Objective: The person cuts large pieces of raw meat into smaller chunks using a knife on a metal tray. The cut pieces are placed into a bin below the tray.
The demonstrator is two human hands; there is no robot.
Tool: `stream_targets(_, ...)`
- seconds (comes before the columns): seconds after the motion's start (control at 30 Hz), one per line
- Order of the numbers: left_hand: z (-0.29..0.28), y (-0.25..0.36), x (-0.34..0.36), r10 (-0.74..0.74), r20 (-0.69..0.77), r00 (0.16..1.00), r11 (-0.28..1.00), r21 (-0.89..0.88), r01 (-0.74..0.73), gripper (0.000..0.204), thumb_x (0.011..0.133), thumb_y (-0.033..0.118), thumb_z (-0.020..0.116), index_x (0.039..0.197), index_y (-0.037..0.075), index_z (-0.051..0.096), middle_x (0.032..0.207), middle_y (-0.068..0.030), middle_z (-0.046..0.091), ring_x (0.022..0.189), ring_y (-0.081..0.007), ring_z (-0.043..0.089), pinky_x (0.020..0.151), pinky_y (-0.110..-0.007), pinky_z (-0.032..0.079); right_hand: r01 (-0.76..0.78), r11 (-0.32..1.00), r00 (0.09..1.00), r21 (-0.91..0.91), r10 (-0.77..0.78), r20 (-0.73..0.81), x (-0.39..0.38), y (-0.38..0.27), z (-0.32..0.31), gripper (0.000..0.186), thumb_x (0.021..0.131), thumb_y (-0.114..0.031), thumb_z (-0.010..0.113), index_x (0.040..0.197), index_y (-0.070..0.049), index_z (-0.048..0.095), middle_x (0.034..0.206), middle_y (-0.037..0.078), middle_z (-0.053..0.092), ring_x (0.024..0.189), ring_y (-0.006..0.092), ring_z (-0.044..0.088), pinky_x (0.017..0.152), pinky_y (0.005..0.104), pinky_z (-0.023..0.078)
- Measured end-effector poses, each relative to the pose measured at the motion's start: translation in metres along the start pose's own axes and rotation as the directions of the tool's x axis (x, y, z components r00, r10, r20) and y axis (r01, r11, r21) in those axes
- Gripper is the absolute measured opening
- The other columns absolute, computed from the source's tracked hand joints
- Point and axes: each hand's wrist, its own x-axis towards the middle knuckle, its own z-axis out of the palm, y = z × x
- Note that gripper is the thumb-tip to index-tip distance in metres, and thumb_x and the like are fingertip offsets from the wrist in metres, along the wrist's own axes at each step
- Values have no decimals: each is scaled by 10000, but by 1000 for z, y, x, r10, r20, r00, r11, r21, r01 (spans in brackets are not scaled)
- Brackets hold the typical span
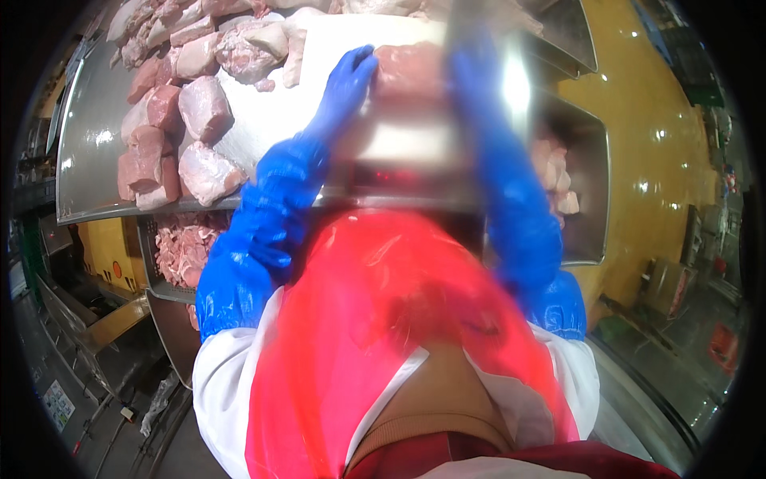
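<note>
A pale pink block of raw meat lies at the top middle, between my two blue-gloved hands. My left hand holds the block's left end, its fingers against the side. Motion smears my right hand at the block's right end; its fingers cannot be made out. Just beyond that hand is a grey blurred shape, too smeared to name. Below the meat, nearer my body, is a steel device with a small red-lit display.
Several raw meat pieces are heaped on the steel table and white board at left. A bin of meat trimmings sits under the left edge. At right, a steel tray holds more pieces, beside yellow flooring.
</note>
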Motion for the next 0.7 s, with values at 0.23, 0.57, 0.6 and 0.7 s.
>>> stream_targets(0.23,-67,4,-88,-200,-152,968,925,-356,135,222,1010,147,641,1177,1,658,1045,-67,670,923,-170,680,830,-303,569,23,910,921,-415,143,364,-115,-46,-22,624,1001,-80,592,1589,-148,395,1169,228,727,1021,315,747,882,384,571)
stream_targets(0.57,-43,11,-104,-148,-206,967,967,-235,98,149,988,75,659,1123,15,681,968,-55,698,865,-128,657,789,-277,534,391,610,801,-690,144,581,-125,-52,-66,764,972,-104,586,1634,-290,254,1075,205,707,786,437,685,687,520,549)
stream_targets(0.6,-41,6,-105,-130,-233,964,970,-230,75,145,979,72,665,1112,18,684,930,-45,688,790,-112,644,715,-264,529,404,580,786,-707,175,593,-145,-54,-94,771,970,-98,586,1635,-303,253,1088,196,717,768,428,688,680,514,556)
stream_targets(0.7,-36,10,-110,-134,-269,954,981,-171,90,176,957,70,687,1127,26,685,917,-38,685,764,-104,635,697,-253,530,339,544,757,-768,327,566,-172,-68,-146,752,969,-100,598,1626,-301,292,1073,204,719,735,422,686,654,499,553)
